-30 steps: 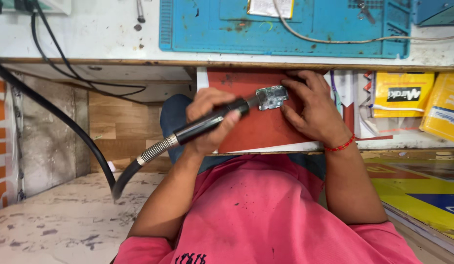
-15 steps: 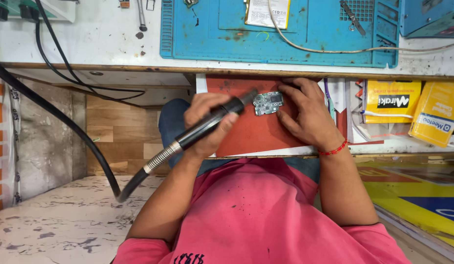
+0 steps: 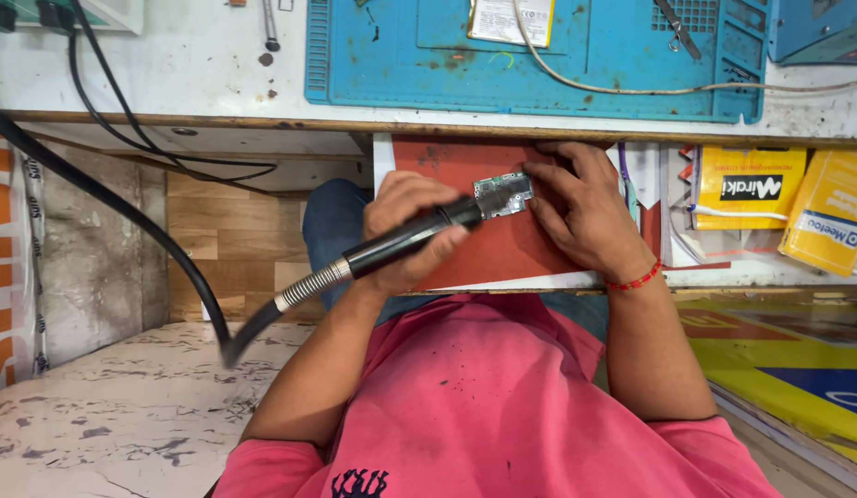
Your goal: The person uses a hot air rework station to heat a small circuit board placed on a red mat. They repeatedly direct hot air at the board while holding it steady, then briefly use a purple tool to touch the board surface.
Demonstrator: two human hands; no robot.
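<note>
The left hand (image 3: 405,226) is wrapped tight around a black rotary handpiece (image 3: 414,242), fingers curled over the barrel and thumb underneath, the way you hold a fat pen when the tip has to land exactly. Its nose points up and to the right, meeting the left edge of a small silvery metal part (image 3: 503,195), a flat plate with a stamped, ridged surface. Behind the grip, a coiled spring collar leads into a thick black flexible shaft (image 3: 124,217) that loops away across the left of the view, and that slack looks like it lets the wrist steer freely. The right hand (image 3: 585,217) is clamped on the plate from the other side, fingertips pinching its right edge and pressing it down, so the piece looks braced against the tool's push. Plate and hands sit over a reddish-brown board (image 3: 502,254) that juts out from under the bench edge above the person's lap, apparently a low working surface that keeps the forearms propped and steady. A red thread bracelet (image 3: 634,279) circles the right wrist. Up on the white bench top lies a blue work mat (image 3: 557,74) with a pale cable (image 3: 650,89) trailing over it, and yellow packets (image 3: 788,203) stand in the shelf to the right.
</note>
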